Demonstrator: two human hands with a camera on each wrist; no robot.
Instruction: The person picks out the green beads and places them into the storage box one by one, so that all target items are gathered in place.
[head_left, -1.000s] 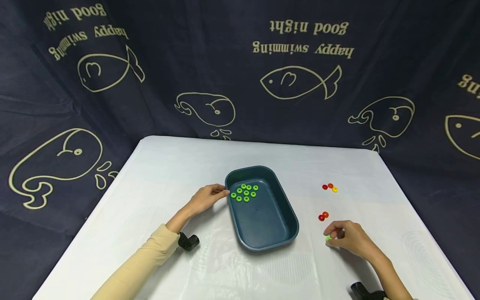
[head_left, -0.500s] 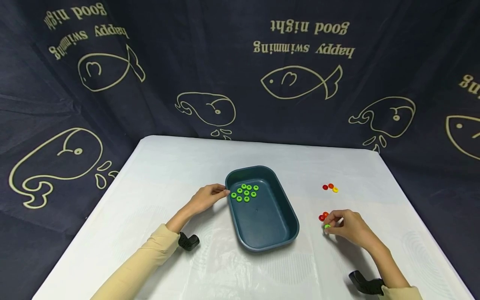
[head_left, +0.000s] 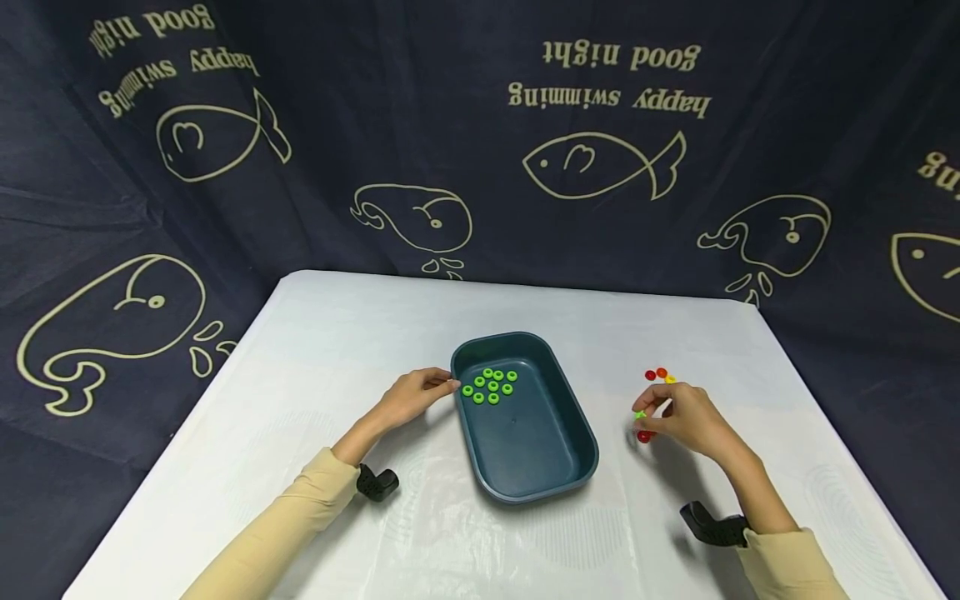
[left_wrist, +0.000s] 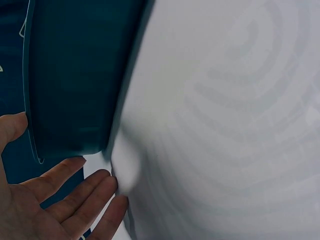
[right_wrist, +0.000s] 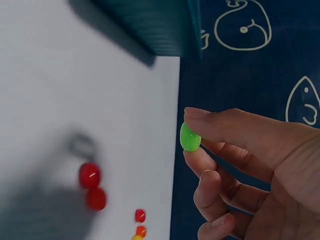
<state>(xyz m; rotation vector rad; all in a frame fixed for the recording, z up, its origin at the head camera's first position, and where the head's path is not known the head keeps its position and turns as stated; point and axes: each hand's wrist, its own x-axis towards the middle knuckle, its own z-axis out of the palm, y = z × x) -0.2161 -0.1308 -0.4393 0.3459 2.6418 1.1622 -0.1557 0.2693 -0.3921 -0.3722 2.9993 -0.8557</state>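
Observation:
A dark teal plastic bin [head_left: 525, 468] stands on the white-covered table, with several green ring-shaped beads [head_left: 492, 386] lying towards its far left end. My left hand [head_left: 414, 395] is at the bin's left side. In the left wrist view its thumb [left_wrist: 14, 126] touches the rim, while the other fingers stretch out beside the wall. My right hand [head_left: 690, 417] is raised over the table, right of the bin. Between thumb and index finger it pinches one green bead [right_wrist: 190, 137]. Beneath it a red bead [head_left: 643, 437] shows in the head view.
Farther back on the right lie a dark red bead [head_left: 650, 375], an orange one [head_left: 662, 372] and a yellow one [head_left: 671, 379], partly covered by the right hand. A dark blue curtain [head_left: 480, 100] with fish and whale drawings hangs behind the table.
My right hand has moved away from me and slightly left with the green bead, from the bare tablecloth to above the nearer red and orange beads. The left hand and bin stay put.

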